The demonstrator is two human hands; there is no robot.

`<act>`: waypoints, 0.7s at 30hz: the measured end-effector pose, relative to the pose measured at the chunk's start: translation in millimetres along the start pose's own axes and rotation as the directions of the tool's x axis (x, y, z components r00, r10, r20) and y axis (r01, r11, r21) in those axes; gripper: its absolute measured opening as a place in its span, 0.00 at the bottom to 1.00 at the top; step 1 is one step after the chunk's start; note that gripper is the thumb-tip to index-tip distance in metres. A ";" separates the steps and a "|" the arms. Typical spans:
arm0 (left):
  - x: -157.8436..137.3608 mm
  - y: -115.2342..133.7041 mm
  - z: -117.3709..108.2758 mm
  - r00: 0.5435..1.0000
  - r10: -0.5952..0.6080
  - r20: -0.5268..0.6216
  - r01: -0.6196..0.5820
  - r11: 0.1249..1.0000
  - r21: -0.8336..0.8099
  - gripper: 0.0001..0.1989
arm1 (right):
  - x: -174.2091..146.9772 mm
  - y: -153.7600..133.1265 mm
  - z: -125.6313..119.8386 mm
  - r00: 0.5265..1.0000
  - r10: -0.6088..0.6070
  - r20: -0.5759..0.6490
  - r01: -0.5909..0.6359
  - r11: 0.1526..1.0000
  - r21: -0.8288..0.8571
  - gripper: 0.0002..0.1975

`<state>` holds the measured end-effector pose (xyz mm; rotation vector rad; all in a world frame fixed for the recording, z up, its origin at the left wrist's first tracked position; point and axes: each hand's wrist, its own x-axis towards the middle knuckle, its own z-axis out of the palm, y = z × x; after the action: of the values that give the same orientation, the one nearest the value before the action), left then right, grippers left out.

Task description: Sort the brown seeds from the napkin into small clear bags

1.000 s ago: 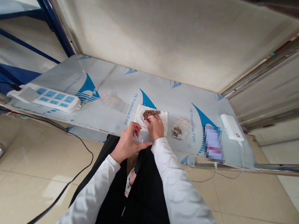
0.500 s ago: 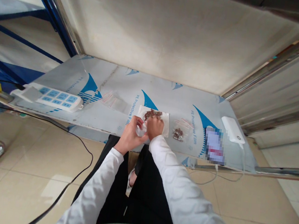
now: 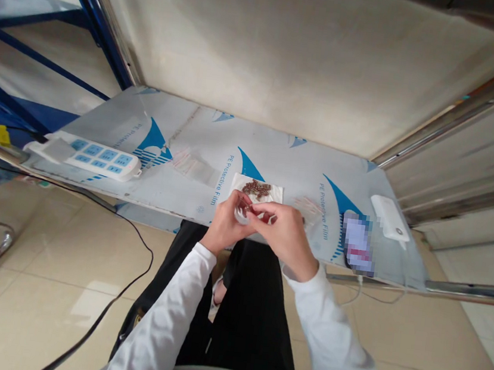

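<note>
My left hand is closed on a small clear plastic bag, held just above the front edge of the table. My right hand meets it there, thumb and fingertips pinched together at the bag's opening; what they pinch is too small to make out. Just beyond my fingers, a pile of small brown bead-like pieces lies on a white paper sheet. To the right, a clear zip bag is partly covered by my right hand.
On the table, more clear zip bags lie left of the sheet. A white power strip stands at the left end. At the right are a phone and a white power bank with cables.
My right hand has moved from the brown pile back to the bag in my left hand. The pile shows more, while the zip bag on the right is now partly hidden.
</note>
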<state>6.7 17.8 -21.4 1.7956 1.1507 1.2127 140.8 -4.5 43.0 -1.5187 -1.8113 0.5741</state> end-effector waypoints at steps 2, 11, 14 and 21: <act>0.1 0.6 2.4 0.999 0.024 0.041 -0.023 1.000 -0.011 0.20 | -0.5 -5.2 -2.5 0.995 -0.025 0.101 0.032 0.997 -0.072 0.05; -2.2 -5.5 8.3 1.000 -0.015 0.015 0.015 0.999 0.039 0.15 | 4.2 18.3 -7.6 0.972 -0.096 0.213 0.111 0.992 -0.061 0.09; -2.0 -6.4 7.8 0.999 -0.028 -0.032 0.030 0.999 0.034 0.15 | 13.7 59.1 -1.7 0.999 0.010 0.043 -0.009 1.000 -0.020 0.10; -0.5 -5.4 6.5 0.999 -0.041 -0.033 0.043 0.998 0.041 0.14 | 43.1 127.7 43.5 0.997 0.048 0.052 -0.027 0.933 -0.359 0.10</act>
<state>11.1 19.1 -28.5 1.7793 1.2340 1.2053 190.0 69.2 -67.4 -1.7946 -2.0186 0.3186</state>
